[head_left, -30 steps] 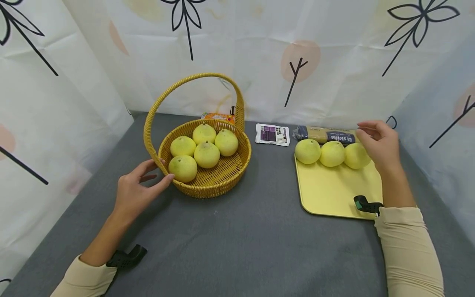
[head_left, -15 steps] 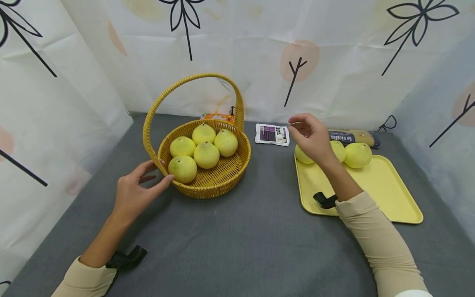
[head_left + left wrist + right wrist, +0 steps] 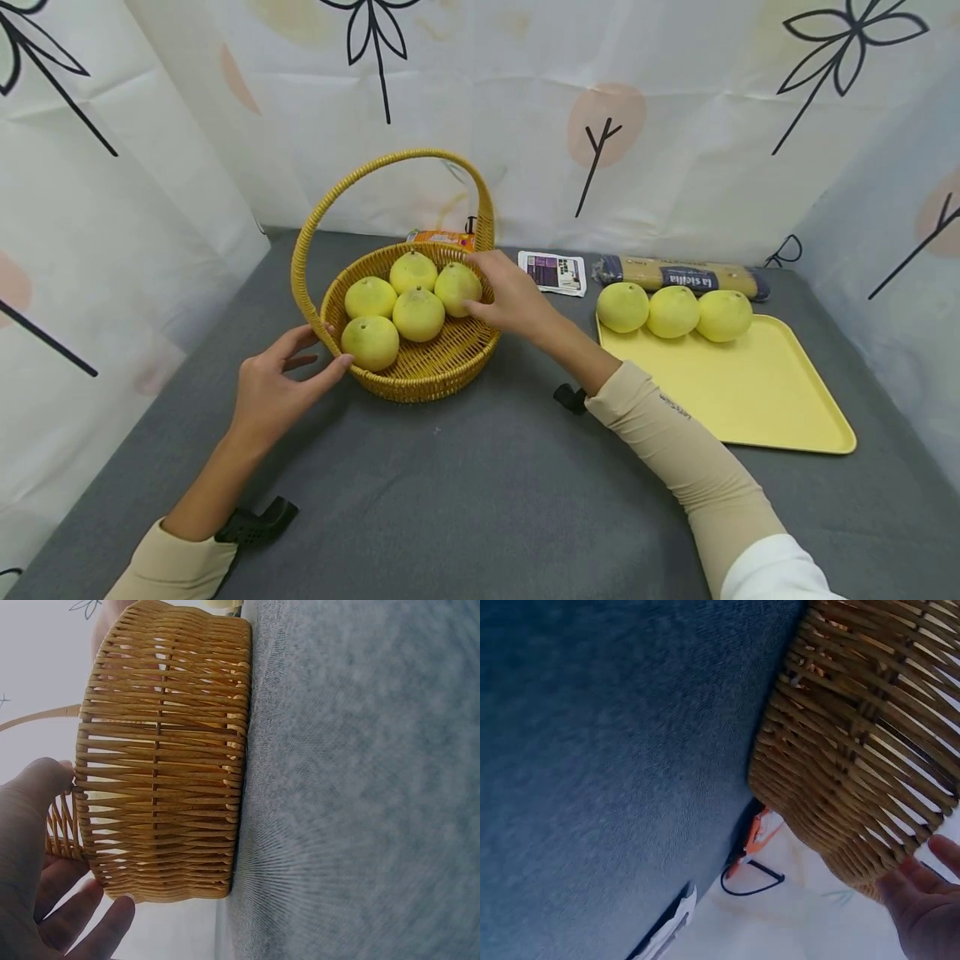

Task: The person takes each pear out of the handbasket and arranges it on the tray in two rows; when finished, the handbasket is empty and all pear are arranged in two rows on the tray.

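Observation:
A golden wicker basket [image 3: 420, 389] with a tall arched handle holds several pale yellow grapefruit. My left hand [image 3: 273, 383] grips the basket at its left side, thumb on the front rim and fingers behind the handle's foot. In the left wrist view the thumb and fingers of that left hand [image 3: 45, 847] straddle the woven rim. My right hand [image 3: 517, 296] reaches over the right rim, fingers and thumb spread at the edge of the rightmost grapefruit [image 3: 454, 289]. From the right wrist, the basket's wall [image 3: 840, 750] hides the fruit.
A yellow tray [image 3: 750, 400] on the right bears three grapefruit [image 3: 672, 312] along its back edge. Behind it lies a pasta packet [image 3: 690, 275]. A white and purple pouch [image 3: 553, 273] sits between basket and tray; an orange packet [image 3: 442, 239] is behind the basket.
My right hand has swept left from above the tray, past the pouch, to the fruit in the basket. The left hand and the basket stay in place.

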Demonstrator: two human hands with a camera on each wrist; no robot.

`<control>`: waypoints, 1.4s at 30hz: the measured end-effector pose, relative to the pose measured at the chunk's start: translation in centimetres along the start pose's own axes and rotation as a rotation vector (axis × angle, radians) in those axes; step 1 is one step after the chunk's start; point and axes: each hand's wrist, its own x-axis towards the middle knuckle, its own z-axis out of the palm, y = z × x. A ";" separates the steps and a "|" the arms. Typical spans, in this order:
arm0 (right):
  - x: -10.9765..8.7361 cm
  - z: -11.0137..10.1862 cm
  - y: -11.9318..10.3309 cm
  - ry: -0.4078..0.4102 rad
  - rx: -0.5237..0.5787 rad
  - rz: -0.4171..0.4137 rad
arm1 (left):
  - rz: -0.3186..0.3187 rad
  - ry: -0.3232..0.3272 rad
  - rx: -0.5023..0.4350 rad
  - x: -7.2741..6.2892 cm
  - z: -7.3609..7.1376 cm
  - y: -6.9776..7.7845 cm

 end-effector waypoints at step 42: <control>1.5 3.2 -0.6 0.108 -0.170 0.030 | 0.015 0.006 -0.001 0.0 -0.1 0.2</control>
